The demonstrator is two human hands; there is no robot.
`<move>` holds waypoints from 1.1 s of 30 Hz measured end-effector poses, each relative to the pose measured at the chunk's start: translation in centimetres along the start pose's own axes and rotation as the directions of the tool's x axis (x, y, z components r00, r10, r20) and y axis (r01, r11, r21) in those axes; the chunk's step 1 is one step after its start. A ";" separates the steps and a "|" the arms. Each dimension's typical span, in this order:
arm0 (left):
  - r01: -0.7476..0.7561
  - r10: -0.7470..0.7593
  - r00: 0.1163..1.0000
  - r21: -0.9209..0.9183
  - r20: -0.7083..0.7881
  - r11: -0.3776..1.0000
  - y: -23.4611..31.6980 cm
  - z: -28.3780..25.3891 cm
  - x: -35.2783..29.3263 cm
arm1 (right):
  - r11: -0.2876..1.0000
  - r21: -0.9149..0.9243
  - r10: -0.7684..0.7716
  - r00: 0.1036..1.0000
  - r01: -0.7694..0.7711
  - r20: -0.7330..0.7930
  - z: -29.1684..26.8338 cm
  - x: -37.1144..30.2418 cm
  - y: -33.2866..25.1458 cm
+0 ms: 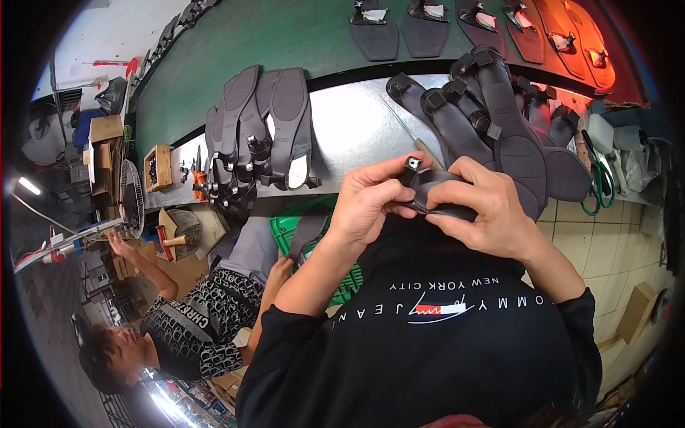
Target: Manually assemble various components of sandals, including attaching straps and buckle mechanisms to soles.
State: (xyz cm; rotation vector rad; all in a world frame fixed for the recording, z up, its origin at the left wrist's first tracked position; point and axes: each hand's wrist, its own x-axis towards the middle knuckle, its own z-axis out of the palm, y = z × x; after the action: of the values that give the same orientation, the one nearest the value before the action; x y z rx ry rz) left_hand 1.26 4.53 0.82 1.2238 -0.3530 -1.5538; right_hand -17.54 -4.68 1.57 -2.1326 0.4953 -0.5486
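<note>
Close in front of my body, both hands hold a dark sandal sole (434, 182) at its strap end. My left hand (364, 203) is closed, thumb and fingers pinching a small black strap tab with a pale square end that sticks up. My right hand (486, 205) curls over the sole's other edge, its fingers bent round it. The fingers hide part of the sole. Beyond and right of my hands lies a heap of dark sandal soles (521, 135) with black strap loops. A thin awl-like tool with a wooden handle (428, 153) lies just beyond my fingers.
A pile of soles (289, 100) lies left on the metal bench (349, 128). Behind it, a green conveyor belt (235, 36) carries spaced soles toward a red-lit area. Orange-handled pliers (198, 182), a fan (131, 200), green scissors (603, 178), a green crate (285, 227) and a co-worker (200, 321) are nearby.
</note>
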 end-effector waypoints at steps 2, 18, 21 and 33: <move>0.013 -0.014 1.000 -0.035 -0.006 0.999 0.1 0.0 -0.1 | 0.999 -0.035 -0.023 0.999 0.022 -0.045 0.3 -0.1 0.0; 0.026 -0.037 0.996 0.134 0.082 0.991 0.1 -0.6 -0.2 | 0.989 -0.144 -0.058 0.988 0.036 -0.146 0.8 -0.4 0.1; 0.010 -0.026 0.995 0.161 0.093 0.987 -0.4 -0.4 0.0 | 0.986 -0.163 -0.069 0.985 0.043 -0.156 1.1 -0.5 0.0; -0.001 0.002 1.000 0.163 -0.005 0.987 -1.6 -0.1 -0.2 | 0.995 0.001 0.100 0.987 -0.101 -0.129 0.9 -0.4 -0.1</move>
State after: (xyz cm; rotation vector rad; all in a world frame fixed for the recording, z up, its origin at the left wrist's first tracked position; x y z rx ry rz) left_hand 0.42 5.31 -0.32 1.3529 -0.4861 -1.5437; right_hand -17.36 -3.84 1.10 -2.0736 0.6730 -0.6307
